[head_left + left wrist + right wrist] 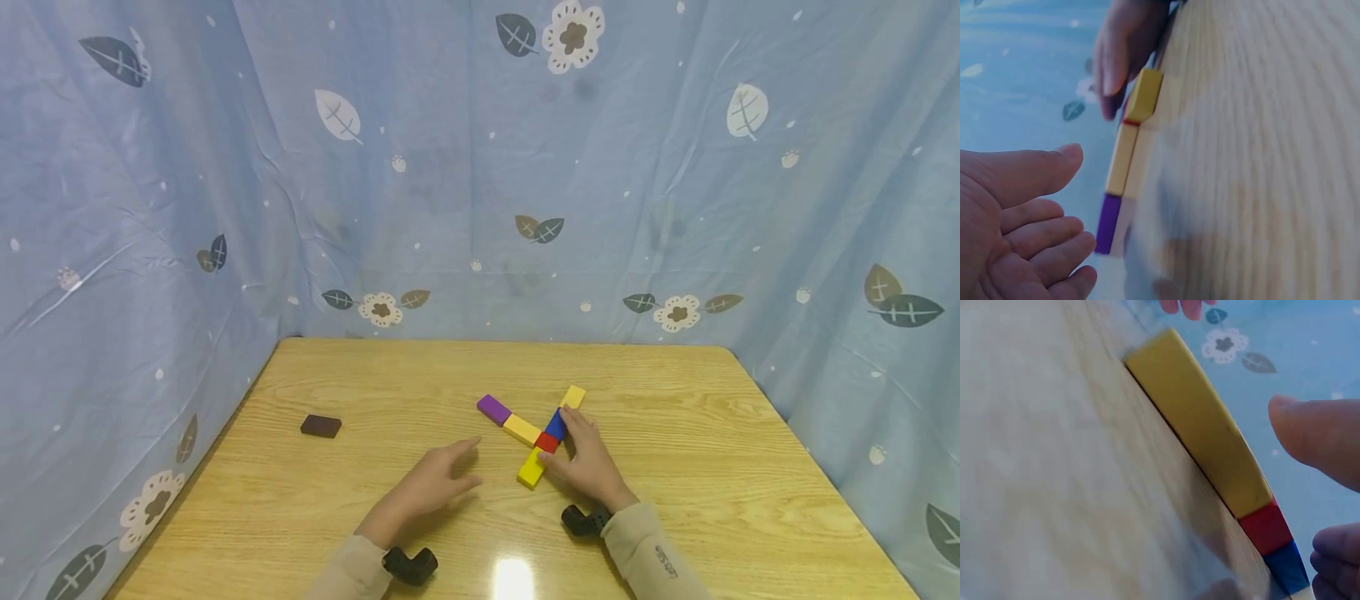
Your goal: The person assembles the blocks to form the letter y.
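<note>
On the wooden table, flat blocks form a branching shape around a red block (547, 442). A bright yellow block (532, 469) extends toward the near side; a blue block (555, 425) and a light yellow block (573, 395) extend away. Off to the left run another light yellow block (521, 430) and a purple block (493, 408). My right hand (591, 462) hovers over the right side of the shape, thumb apart from the blocks in the right wrist view; fingertip contact is unclear by the blue one. My left hand (435, 483) is empty, fingers relaxed, left of the shape.
A dark brown block (321, 427) lies by itself toward the table's left side. Blue patterned curtains (472, 208) hang behind the table (712, 442) and along both sides. Each wrist carries a black camera.
</note>
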`<state>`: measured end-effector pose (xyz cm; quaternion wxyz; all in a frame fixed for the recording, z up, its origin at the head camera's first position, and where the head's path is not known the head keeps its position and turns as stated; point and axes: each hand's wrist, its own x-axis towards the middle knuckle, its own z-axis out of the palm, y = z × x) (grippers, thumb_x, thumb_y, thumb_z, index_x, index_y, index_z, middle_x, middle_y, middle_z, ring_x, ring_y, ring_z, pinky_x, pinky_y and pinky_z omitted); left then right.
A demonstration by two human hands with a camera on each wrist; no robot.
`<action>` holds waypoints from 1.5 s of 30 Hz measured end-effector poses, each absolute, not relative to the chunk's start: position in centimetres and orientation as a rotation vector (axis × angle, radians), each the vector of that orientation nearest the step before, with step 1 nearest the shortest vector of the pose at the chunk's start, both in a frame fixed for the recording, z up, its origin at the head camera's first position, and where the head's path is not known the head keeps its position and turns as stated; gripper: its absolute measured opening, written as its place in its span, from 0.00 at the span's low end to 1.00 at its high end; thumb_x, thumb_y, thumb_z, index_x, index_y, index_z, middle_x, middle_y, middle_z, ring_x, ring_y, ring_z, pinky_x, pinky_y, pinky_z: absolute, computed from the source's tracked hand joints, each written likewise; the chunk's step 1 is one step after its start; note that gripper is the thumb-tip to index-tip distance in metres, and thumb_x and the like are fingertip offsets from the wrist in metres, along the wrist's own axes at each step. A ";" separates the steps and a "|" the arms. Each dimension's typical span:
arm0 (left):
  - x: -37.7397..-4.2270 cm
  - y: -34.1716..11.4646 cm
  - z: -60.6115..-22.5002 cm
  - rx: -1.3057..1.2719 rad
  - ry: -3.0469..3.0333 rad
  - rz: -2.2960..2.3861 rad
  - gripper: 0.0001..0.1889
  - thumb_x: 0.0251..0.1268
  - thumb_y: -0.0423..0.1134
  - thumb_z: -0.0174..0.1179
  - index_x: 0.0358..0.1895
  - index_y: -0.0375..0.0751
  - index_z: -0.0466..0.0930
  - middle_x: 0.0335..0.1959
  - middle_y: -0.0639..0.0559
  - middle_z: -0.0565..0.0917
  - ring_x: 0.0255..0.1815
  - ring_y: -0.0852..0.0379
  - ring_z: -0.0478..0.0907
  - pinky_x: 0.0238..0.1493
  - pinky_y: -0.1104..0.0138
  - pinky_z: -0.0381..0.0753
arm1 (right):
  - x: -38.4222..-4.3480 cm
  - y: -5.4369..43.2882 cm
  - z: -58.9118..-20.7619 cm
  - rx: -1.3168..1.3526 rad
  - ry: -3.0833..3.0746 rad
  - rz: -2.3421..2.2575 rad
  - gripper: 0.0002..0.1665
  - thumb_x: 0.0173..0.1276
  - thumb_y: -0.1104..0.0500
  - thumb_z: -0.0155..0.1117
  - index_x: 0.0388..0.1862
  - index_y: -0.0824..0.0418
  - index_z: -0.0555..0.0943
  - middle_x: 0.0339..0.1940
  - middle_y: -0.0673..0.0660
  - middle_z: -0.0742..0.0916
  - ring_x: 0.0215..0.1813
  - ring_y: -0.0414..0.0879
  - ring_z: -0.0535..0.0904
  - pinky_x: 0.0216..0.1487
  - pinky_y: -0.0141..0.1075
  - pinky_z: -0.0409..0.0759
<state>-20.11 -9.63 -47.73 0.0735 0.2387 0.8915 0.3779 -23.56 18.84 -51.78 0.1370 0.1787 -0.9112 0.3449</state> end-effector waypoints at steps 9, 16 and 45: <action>-19.5 -14.0 -47.7 0.593 2.706 1.289 0.34 0.68 0.47 0.56 0.72 0.38 0.57 0.72 0.39 0.62 0.71 0.37 0.60 0.69 0.43 0.60 | -22.4 18.2 -51.4 0.531 -2.694 0.961 0.53 0.58 0.40 0.66 0.70 0.72 0.61 0.72 0.67 0.64 0.74 0.64 0.56 0.72 0.62 0.48; -18.5 -18.4 -47.6 0.477 2.768 1.400 0.34 0.68 0.46 0.56 0.72 0.35 0.56 0.72 0.36 0.59 0.72 0.34 0.56 0.68 0.40 0.59 | -22.2 18.1 -51.6 0.501 -2.745 0.929 0.53 0.58 0.39 0.66 0.71 0.71 0.60 0.73 0.66 0.63 0.75 0.63 0.54 0.74 0.58 0.50; -18.3 -27.0 -47.8 0.004 2.956 1.443 0.42 0.69 0.52 0.54 0.74 0.29 0.44 0.73 0.30 0.51 0.73 0.31 0.50 0.68 0.41 0.56 | -22.6 18.3 -51.5 0.467 -2.826 0.944 0.54 0.58 0.39 0.66 0.72 0.70 0.58 0.75 0.65 0.60 0.76 0.60 0.51 0.74 0.54 0.55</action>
